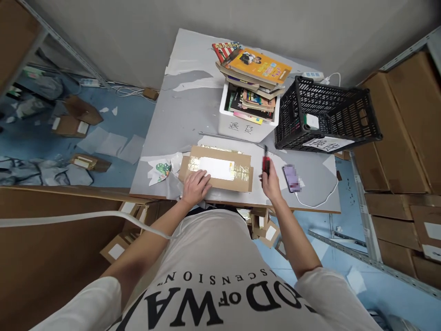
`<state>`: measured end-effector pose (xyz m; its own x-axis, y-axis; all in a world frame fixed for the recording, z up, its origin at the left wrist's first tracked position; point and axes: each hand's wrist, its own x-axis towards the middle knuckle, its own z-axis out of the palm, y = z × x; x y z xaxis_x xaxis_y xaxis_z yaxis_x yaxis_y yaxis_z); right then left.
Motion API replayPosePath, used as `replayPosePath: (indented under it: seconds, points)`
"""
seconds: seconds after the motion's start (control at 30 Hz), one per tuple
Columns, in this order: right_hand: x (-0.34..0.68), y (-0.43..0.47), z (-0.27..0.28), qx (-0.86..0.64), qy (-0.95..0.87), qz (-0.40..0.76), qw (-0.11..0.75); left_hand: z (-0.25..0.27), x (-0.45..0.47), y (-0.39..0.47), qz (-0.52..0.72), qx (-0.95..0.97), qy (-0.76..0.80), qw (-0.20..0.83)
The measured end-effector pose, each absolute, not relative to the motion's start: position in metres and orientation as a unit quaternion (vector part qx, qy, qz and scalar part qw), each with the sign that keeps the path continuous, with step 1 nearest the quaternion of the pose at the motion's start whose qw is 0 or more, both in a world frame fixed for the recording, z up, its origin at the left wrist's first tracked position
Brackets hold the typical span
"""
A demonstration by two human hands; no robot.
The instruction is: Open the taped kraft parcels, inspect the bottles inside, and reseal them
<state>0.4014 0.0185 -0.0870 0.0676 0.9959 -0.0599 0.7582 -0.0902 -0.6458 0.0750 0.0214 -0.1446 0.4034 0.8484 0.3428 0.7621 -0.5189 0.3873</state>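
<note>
While flat left hand point(196, 187) tops carton point(241, 169), right hand point(271, 184) grips cutter point(266, 165) — books point(263, 68) overfilling bin point(238, 129)

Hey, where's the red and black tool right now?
In the head view, the red and black tool is in the right hand, between the taped cardboard box on its left and the phone on its right.

A grey-topped table point(193, 110) stands in front of a plain grey wall point(138, 37). Left of the table, the blue floor point(127, 115) is strewn with paper sheets point(110, 142) and small cardboard cartons point(70, 126), while pale cables point(129, 91) trail near the wall's foot. Right of the table, large brown boxes point(409, 128) are stacked by a metal rack point(363, 209). Soft, even light covers the table.
</note>
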Motion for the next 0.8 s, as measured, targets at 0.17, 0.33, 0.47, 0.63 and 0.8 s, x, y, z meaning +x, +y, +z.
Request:
replayPosePath:
  seconds: [0.17, 0.33, 0.47, 0.63, 0.8]
  points:
    - [0.320, 0.072, -0.030, -0.443, -0.860, 0.249, 0.042, -0.146, 0.075, 0.021, 0.254, 0.839, 0.475, 0.080]
    - [0.265, 0.100, -0.029, -0.359, -0.909, 0.182, -0.108, -0.150, 0.074, 0.021, 0.260, 0.837, 0.475, 0.077]
    - [0.252, 0.101, -0.027, -0.359, -0.908, 0.142, -0.160, -0.148, 0.075, 0.020, 0.258, 0.832, 0.482, 0.092]
    - [0.247, 0.096, -0.021, -0.362, -0.908, 0.103, -0.184, -0.145, 0.075, 0.019, 0.243, 0.831, 0.490, 0.106]
    - [0.252, 0.098, -0.026, -0.365, -0.906, 0.115, -0.181, -0.147, 0.074, 0.021, 0.244, 0.835, 0.484, 0.089]
